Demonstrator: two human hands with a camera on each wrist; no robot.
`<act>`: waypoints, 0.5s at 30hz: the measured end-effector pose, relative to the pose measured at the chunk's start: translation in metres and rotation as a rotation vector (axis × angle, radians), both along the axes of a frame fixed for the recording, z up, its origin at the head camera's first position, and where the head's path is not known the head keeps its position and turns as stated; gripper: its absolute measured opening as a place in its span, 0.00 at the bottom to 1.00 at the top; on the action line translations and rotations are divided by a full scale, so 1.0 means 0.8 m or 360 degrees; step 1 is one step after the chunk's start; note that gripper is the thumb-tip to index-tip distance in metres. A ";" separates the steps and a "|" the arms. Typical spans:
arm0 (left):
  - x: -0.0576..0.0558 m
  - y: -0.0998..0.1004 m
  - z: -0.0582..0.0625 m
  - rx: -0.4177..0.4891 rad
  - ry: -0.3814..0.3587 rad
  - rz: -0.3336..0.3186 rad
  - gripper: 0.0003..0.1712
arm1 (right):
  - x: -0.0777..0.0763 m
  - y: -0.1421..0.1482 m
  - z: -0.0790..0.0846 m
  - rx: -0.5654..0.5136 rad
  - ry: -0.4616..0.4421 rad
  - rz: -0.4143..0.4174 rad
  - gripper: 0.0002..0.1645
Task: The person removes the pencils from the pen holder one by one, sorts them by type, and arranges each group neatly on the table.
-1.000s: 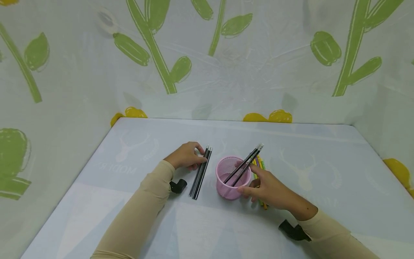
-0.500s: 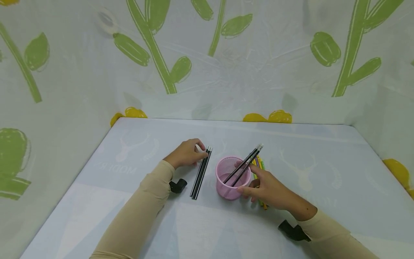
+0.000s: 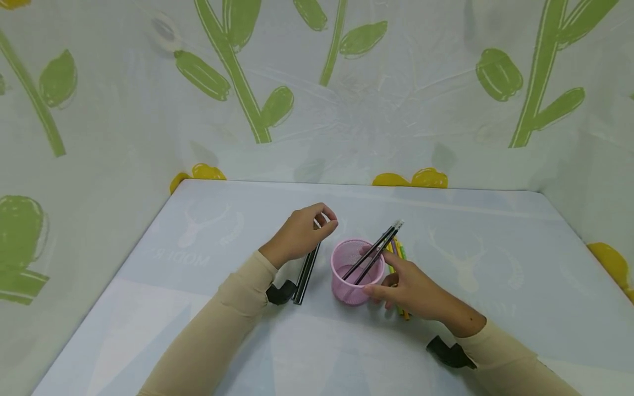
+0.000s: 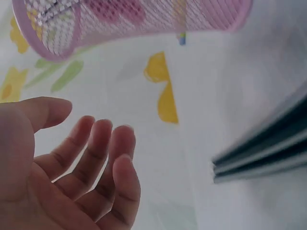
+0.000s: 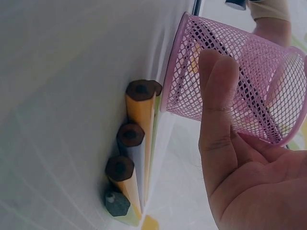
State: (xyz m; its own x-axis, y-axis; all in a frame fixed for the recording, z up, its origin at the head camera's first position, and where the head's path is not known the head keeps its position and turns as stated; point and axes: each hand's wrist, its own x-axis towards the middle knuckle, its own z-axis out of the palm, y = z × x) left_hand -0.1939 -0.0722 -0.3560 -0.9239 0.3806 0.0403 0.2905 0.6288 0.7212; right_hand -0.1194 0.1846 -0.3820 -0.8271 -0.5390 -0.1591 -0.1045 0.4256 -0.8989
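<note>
My left hand point(image 3: 304, 234) hovers over the far end of black pencils point(image 3: 306, 279) lying side by side on the table, covering that end from the head camera. In the left wrist view its fingers curl loosely around nothing, apart from those pencils point(image 4: 261, 146). My right hand point(image 3: 406, 286) grips a pink mesh pencil cup point(image 3: 349, 291), thumb on the near side and fingers behind the rim. The cup stands upright. Two black pencils with pale eraser ends point(image 3: 398, 224) lean inside it toward the right. The right wrist view shows the thumb against the mesh point(image 5: 261, 62).
Several coloured pencils point(image 3: 402, 253) lie right of the cup, partly under my right hand; their ends point(image 5: 141, 90) show yellow, blue and green barrels. A pale printed cloth covers the table point(image 3: 346, 352). Behind it rises a wall point(image 3: 396, 121) with a leaf print.
My left hand has left the black pencils' side, rising and shifting right and away, over their far end. The pencils shifted slightly earlier. My right hand and the cup have stayed put.
</note>
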 end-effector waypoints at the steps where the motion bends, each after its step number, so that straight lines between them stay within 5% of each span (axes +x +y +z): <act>1: 0.003 0.003 0.001 0.0024 0.0027 -0.0020 0.10 | 0.000 0.000 0.000 0.0004 0.0000 -0.0003 0.44; 9: 0.025 0.030 0.004 0.0096 0.0218 -0.0203 0.09 | 0.003 0.001 -0.003 0.0012 -0.0004 -0.0003 0.43; 15: 0.036 0.037 0.007 0.0143 0.0249 -0.0256 0.12 | 0.001 -0.001 -0.001 -0.0013 0.0040 0.0033 0.42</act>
